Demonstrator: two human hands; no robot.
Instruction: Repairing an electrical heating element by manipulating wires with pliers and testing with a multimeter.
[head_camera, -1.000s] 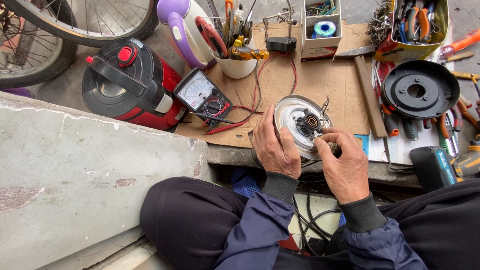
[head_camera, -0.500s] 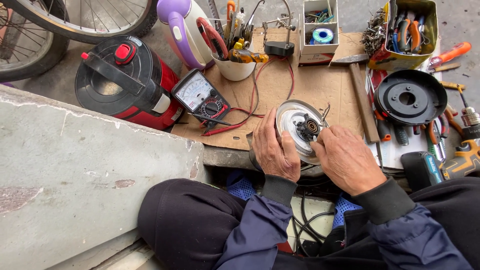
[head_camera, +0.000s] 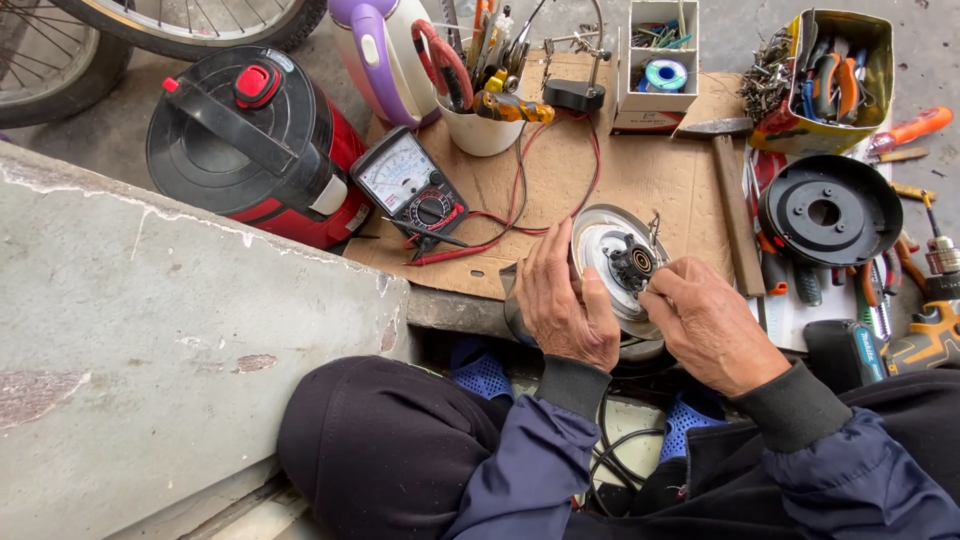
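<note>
1. A round metal kettle base (head_camera: 612, 262), turned underside up, is held at the lower centre of the frame, at the near edge of a sheet of cardboard (head_camera: 650, 170)
2. The left hand (head_camera: 560, 305) is wrapped around the left rim of the base, fingers curled and gripping it
3. The right hand (head_camera: 712, 325) is set against the right side, its fingertips pinched at the small dark connector (head_camera: 634, 262) in the middle of the base; what exactly is pinched cannot be told
4. The base is seen already stripped: a black round cover (head_camera: 828, 210) lies apart at the right of the frame, so the opening-up is judged done
5. An analogue multimeter (head_camera: 412, 185) lies left of centre with its red and black leads (head_camera: 520, 225) loose on the cardboard, touching no terminal; testing is judged not in hand at this moment
6. A hammer (head_camera: 735, 200) lies just right of the base, a white cup of tools (head_camera: 482, 120) above it, a red and black flask (head_camera: 255, 140) at the upper left
7. Work on the connector and reassembly appear left to do
</note>
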